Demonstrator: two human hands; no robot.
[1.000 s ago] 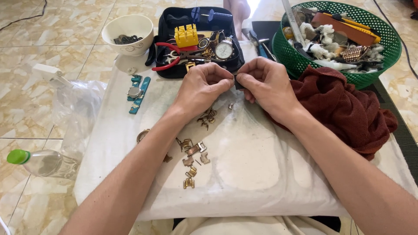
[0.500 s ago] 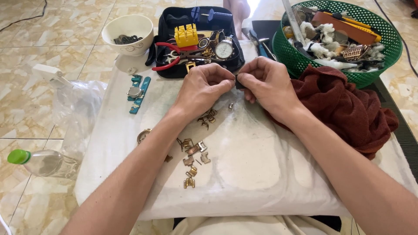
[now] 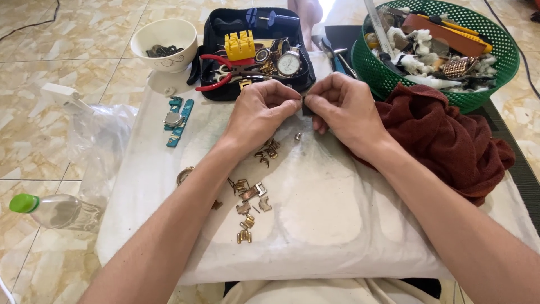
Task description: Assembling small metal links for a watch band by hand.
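A small dark part [image 3: 306, 107] is pinched between the fingertips of the left hand [image 3: 261, 112] and the right hand [image 3: 346, 107], which are brought together over the far middle of the white cloth [image 3: 337, 219]. Both hands are closed tight on it, fingers curled in; what kind of part it is cannot be told, since most of it is hidden. Against the pictures of a second and half a second ago, almost nothing is seen to have shifted: the hands are held in the same place, in the same pinch, and the cloth's loose pieces lie as they did. The work is therefore judged to be at a fine, steady stage.

Just near of the hands, gold-coloured band links [image 3: 250, 205] are scattered on the cloth, with a few more under the left wrist. A blue strap piece [image 3: 175, 119] lies to the left. Beyond the hands, a black tool case [image 3: 225, 90] with red pliers [image 3: 225, 70] and a wristwatch [image 3: 289, 63] is seen, a white bowl [image 3: 164, 42] to its left, a green basket [image 3: 495, 73] to the far right, and a maroon towel [image 3: 450, 141] beside the right forearm.
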